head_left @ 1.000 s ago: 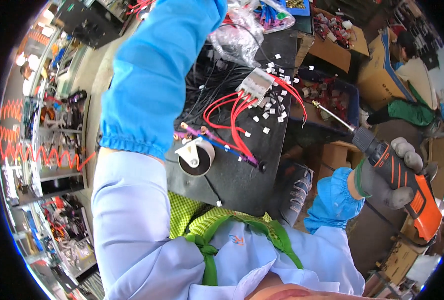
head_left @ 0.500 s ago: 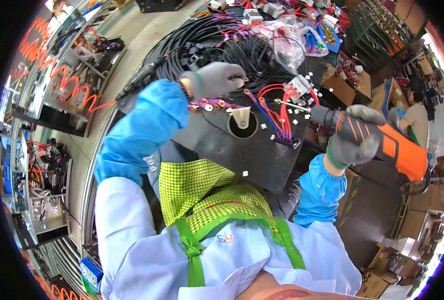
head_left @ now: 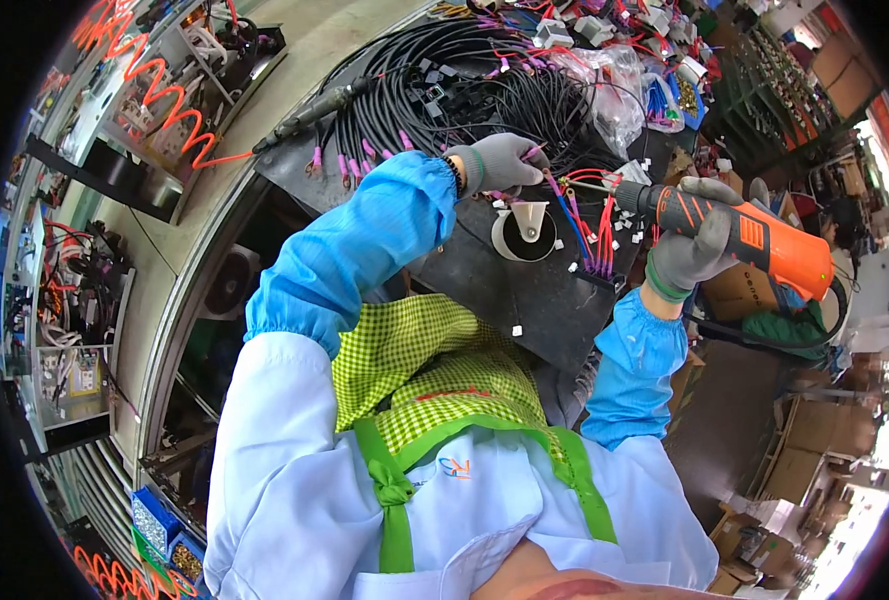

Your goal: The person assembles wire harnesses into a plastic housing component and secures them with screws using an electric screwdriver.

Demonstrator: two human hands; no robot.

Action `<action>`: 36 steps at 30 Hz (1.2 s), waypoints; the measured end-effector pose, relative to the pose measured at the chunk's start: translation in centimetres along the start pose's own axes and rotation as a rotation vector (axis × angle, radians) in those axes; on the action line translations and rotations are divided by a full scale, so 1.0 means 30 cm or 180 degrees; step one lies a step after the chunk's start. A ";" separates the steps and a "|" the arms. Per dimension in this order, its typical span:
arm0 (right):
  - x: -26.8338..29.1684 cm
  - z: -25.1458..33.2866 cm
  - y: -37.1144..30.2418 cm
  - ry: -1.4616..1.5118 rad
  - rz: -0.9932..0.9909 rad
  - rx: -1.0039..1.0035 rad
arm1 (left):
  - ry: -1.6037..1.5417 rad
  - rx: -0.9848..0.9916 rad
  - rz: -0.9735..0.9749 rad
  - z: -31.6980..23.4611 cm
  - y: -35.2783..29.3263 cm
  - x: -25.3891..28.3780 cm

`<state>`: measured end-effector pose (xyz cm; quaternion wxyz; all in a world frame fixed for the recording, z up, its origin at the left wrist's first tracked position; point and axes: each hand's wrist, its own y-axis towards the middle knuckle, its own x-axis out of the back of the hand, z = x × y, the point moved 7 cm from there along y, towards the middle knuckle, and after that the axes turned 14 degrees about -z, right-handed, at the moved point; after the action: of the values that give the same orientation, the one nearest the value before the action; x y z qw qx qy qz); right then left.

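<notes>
My left hand, in a grey glove, is closed over the work surface. A purple-sleeved cable end shows at its pinched fingertips; the finger contact is partly hidden. My right hand, also gloved, wraps round an orange and black corded power screwdriver. Its long thin metal bit points left, close to my left fingertips. Just below the bit, red and blue wires run down to a dark block. A metal bracket stands on a round black piece with a pale rim.
A heap of black cables with purple-sleeved ends covers the far side of the dark work surface. Beyond lie a clear plastic bag and a blue bin. A dark hand tool on an orange coiled hose lies at the left.
My left hand has moved right, toward the bit. The screwdriver has come slightly up and left, so bit and fingertips are much closer together. The view has shifted a little.
</notes>
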<state>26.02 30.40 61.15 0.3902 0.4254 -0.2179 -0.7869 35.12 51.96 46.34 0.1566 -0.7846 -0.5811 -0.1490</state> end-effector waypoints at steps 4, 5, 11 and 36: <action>0.002 -0.010 0.000 -0.0095 0.0165 0.0061 | -0.0182 -0.0063 -0.0082 -0.012 -0.007 -0.009; 0.002 -0.016 0.002 -0.0102 0.0158 0.0040 | 0.0073 -0.0136 -0.0163 -0.016 -0.016 -0.001; 0.036 -0.023 -0.016 0.0169 0.0199 -0.0336 | 0.0503 -0.0078 -0.0162 -0.056 -0.094 -0.002; 0.082 0.031 -0.090 -0.0160 0.0009 -0.0052 | -0.0898 0.0190 -0.0260 -0.039 -0.195 -0.076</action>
<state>23.27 30.07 58.60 0.3892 0.4019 -0.2218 -0.7986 28.82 51.08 46.88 0.0904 -0.7684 -0.6330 -0.0262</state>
